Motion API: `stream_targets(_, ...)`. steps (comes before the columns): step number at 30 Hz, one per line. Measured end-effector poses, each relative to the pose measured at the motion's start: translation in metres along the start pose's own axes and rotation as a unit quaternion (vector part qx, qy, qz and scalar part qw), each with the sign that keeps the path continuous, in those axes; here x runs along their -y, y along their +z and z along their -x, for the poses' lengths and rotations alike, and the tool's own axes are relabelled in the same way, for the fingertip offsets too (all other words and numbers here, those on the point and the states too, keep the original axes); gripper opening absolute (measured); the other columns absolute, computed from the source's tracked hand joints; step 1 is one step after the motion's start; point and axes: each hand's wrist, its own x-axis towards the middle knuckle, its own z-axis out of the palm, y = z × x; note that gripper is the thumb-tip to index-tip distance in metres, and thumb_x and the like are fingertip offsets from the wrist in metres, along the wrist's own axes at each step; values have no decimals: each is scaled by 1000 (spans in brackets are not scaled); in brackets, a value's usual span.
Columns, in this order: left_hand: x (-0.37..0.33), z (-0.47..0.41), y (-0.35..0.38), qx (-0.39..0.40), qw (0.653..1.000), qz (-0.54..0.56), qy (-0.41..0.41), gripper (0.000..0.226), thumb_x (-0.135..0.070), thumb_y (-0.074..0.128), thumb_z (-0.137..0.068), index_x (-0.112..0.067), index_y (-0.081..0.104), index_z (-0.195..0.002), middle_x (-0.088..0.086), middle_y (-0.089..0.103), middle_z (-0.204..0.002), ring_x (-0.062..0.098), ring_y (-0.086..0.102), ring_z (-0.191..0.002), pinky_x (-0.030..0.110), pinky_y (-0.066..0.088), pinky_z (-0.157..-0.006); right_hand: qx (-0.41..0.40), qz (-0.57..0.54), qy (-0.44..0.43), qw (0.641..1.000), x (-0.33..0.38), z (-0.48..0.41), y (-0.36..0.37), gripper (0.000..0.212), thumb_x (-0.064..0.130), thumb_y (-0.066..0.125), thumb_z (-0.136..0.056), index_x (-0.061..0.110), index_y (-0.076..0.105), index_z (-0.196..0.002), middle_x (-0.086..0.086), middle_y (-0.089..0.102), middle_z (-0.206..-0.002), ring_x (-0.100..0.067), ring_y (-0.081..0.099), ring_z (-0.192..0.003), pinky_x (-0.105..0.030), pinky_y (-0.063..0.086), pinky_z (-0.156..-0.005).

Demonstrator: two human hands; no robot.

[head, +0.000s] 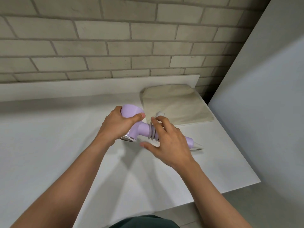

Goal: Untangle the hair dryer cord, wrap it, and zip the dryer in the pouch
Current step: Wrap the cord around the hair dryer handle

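Lilac hair dryer [131, 112]: held above the white counter [65, 129], just left of the beige pouch [174, 104]. Left hand [118, 124] clenched round the barrel. Right hand [167, 137] pinches the grey cord [153, 131], coiled on the handle. Likely light, rigid, smooth; cord springy, so keep tension.

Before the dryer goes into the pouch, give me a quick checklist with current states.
1. Left hand grips the hair dryer head: ok.
2. Cord coiled around the handle: ok, several loops show.
3. Plug end secured: not ok, right hand holds it loose.
4. Pouch within reach on the counter: ok.
5. Pouch zipper open: cannot tell.
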Motion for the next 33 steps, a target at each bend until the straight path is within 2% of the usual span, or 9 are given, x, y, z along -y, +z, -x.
stream_targets(2,1,-1,-2,18,1000,0,-4,79,-78,72,-55,-31,60,-117,-13,68,-111,15,67,-101,42,58,-86,26,76,-14,997,-3,2,3,89,53,82,-77,16,44,-149,-2,45,-149,-28,64,-105,-40,51,-84)
stream_targets(5,2,-1,-1,34,999,-12,-8,82,-81,72,-54,-32,59,-118,-11,69,-112,16,68,-101,44,59,-88,-31,128,-20,991,-7,-3,15,79,33,91,-67,12,54,-134,-7,57,-137,-29,67,-81,-36,50,-65)
stream_targets(11,1,-1,-5,56,998,-8,-29,82,-69,77,-69,-33,41,-134,-8,60,-122,21,66,-105,44,57,-91,-86,162,-55,982,-9,-2,36,72,9,75,-73,15,53,-141,-7,64,-135,-31,65,-83,-40,54,-67)
stream_targets(15,0,-2,-10,79,995,-31,-48,79,-66,73,-79,-34,36,-141,-1,61,-125,23,67,-102,41,58,-87,-113,176,-78,975,-7,-1,42,69,10,76,-67,16,61,-135,-3,69,-128,-30,64,-78,-38,52,-65)
stream_targets(19,-12,3,-31,110,990,50,-67,59,-69,54,-92,-34,42,-138,1,64,-114,23,74,-91,40,63,-69,-81,97,-16,992,-10,-2,38,69,21,84,-62,16,66,-128,2,75,-110,-29,68,-77,-35,52,-61)
stream_targets(22,-16,5,-46,113,984,134,-41,49,-65,50,-97,-31,49,-133,9,64,-114,30,75,-82,43,63,-73,9,-96,96,991,-6,-3,21,46,32,75,-77,30,63,-121,9,72,-98,-21,63,-81,-34,53,-68)
stream_targets(25,-6,8,-47,79,962,258,-26,33,-42,58,-101,-24,54,-129,13,71,-116,35,76,-83,46,62,-79,29,-317,182,930,1,-8,12,25,35,78,-81,30,65,-102,5,68,-75,-14,60,-61,-28,51,-56)
stream_targets(28,24,14,-32,58,967,248,-5,33,-13,68,-93,-18,59,-124,15,73,-113,27,73,-87,42,62,-80,101,-492,254,826,5,-9,11,27,31,81,-78,21,70,-101,-5,69,-73,-18,57,-57,-30,49,-53)
stream_targets(33,72,25,-7,181,975,126,-20,65,-31,85,-56,-27,63,-117,1,66,-122,15,69,-95,42,54,-92,149,-565,334,739,9,-5,41,24,16,75,-85,7,69,-106,-11,66,-77,-26,58,-67,-33,50,-60)
